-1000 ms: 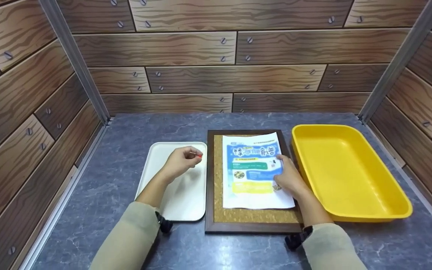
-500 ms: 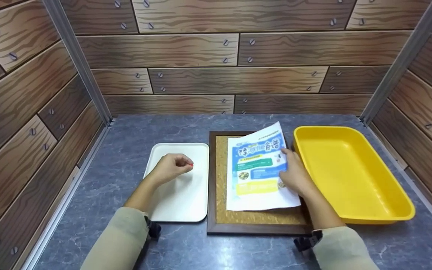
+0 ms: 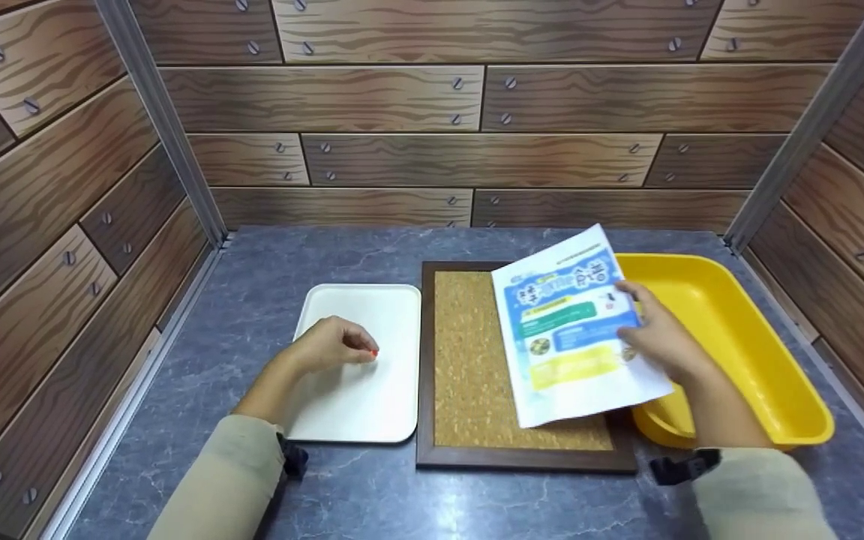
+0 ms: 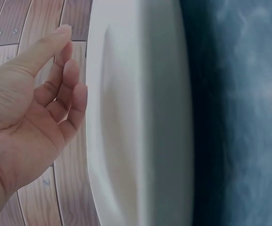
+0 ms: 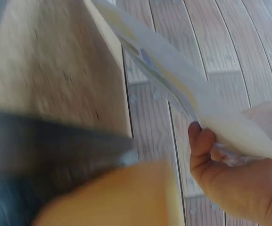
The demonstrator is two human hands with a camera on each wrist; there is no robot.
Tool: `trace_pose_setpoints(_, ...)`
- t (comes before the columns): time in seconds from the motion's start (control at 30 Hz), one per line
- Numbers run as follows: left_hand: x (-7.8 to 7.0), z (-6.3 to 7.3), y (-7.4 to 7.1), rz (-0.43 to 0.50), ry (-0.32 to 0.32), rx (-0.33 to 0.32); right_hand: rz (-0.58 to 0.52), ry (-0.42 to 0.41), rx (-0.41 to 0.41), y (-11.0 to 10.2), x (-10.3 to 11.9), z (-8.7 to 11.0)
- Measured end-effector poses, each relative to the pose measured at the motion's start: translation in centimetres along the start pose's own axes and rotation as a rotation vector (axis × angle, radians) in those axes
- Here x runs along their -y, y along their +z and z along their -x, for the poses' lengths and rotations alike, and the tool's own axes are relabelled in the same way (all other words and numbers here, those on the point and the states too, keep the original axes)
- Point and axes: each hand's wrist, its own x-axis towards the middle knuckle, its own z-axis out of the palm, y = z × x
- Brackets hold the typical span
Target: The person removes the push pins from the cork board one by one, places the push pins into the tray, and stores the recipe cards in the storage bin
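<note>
My left hand [image 3: 331,345] is over the white tray [image 3: 394,420], pinching a small red pushpin [image 3: 374,352] between thumb and fingertips. In the left wrist view the fingers of my left hand [image 4: 41,94] curl toward the thumb, and the pin cannot be made out. A printed paper sheet [image 3: 567,330] with blue, green and yellow blocks is gripped at its right edge by my right hand [image 3: 657,334]. The sheet hangs tilted above the framed corkboard [image 3: 469,375], its right part overlapping the yellow bin. In the right wrist view the thumb and fingers of my right hand [image 5: 239,179] hold the paper [image 5: 173,84].
A yellow plastic bin [image 3: 747,360] stands to the right of the corkboard, partly behind my right hand. The grey marbled tabletop [image 3: 327,251] is bounded by wood-patterned walls [image 3: 387,157] at the back and both sides.
The paper has risen off the corkboard and moved right with my right hand, tilting, baring the cork. My left hand has drawn left and lower over the tray, keeping the pushpin.
</note>
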Motion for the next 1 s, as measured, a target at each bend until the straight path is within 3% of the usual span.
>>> trace_pose_setpoints(0.17, 0.5, 0.2, 0.2, -0.038, -0.047, 0.061, -0.01, 0.039, 0.036, -3.5, -1.9, 0.6)
trace_pose_setpoints(0.37, 0.7, 0.3, 0.4, -0.066, -0.079, 0.082, 0.162, 0.087, 0.007, -6.6, -3.9, 1.4)
trace_pose_setpoints(0.77, 1.4, 0.1, 0.6, -0.055, -0.075, 0.064, 0.311, 0.282, -0.017, -9.3, -6.8, 2.0)
trace_pose_setpoints(1.0, 1.5, 0.1, 0.4, -0.017, -0.057, 0.092, 0.357, 0.328, -0.012, -10.4, -8.2, 2.1)
